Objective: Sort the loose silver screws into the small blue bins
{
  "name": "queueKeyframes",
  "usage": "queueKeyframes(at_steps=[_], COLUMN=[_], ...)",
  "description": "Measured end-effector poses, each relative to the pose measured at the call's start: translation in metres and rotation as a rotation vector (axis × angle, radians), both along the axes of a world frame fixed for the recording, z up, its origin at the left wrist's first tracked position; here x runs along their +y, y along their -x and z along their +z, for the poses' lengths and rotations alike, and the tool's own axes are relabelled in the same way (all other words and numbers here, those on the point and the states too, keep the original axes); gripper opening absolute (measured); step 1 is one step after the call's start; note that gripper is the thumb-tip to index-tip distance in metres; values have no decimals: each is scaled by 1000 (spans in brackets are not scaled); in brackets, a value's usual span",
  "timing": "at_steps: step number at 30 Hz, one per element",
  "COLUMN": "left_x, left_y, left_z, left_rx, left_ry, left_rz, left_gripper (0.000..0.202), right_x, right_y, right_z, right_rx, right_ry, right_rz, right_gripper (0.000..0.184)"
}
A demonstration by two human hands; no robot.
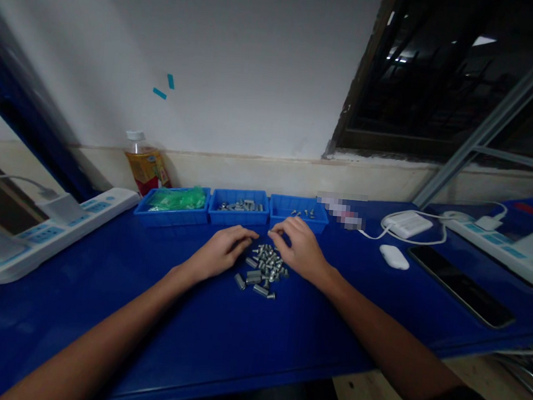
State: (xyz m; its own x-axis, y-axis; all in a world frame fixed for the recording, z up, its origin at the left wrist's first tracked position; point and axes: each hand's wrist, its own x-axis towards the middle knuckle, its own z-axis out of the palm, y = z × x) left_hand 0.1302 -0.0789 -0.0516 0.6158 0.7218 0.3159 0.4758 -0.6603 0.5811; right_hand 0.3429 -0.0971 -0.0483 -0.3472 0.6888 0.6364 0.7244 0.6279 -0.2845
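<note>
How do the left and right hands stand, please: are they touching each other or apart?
Apart: the head view shows a gap, with blue tabletop visible, between the left hand and the right hand.

Blue tabletop (216, 345): a loose pile of metal fasteners (268, 262) lies centrally; three blue trays (239, 219) stand in a row beyond. A left power strip (100, 205), right power strip (507, 247), white case (394, 257) and dark phone (462, 287) flank them.
</note>
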Motion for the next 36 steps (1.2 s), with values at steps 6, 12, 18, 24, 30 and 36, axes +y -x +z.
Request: queueKeyframes(at_steps=[6, 12, 18, 24, 30, 36], left_x=[4, 4, 3, 3, -6, -18], left_y=[7, 7, 7, 5, -9, -23], left_z=[-7, -9, -7, -3, 4, 3], left_rx=[171, 241, 218, 188, -274, -462], left_ry=[-104, -167, -180, -108, 208, 285], left_rz=[-124, -63, -39, 30, 206, 207], left_gripper=[31, 18, 21, 15, 27, 30], right_x=[29, 38, 40, 35, -1, -21], right_y=[-37, -47, -47, -44, 0, 27], right_z=[-7, -15, -18, -12, -1, -2], right_rx=[47, 56, 34, 34, -33, -98], right_ry=[-46, -61, -89, -81, -52, -35], right_rz=[-311, -440, -449, -435, -135, -20], right_gripper=[19, 20, 23, 21, 18, 12])
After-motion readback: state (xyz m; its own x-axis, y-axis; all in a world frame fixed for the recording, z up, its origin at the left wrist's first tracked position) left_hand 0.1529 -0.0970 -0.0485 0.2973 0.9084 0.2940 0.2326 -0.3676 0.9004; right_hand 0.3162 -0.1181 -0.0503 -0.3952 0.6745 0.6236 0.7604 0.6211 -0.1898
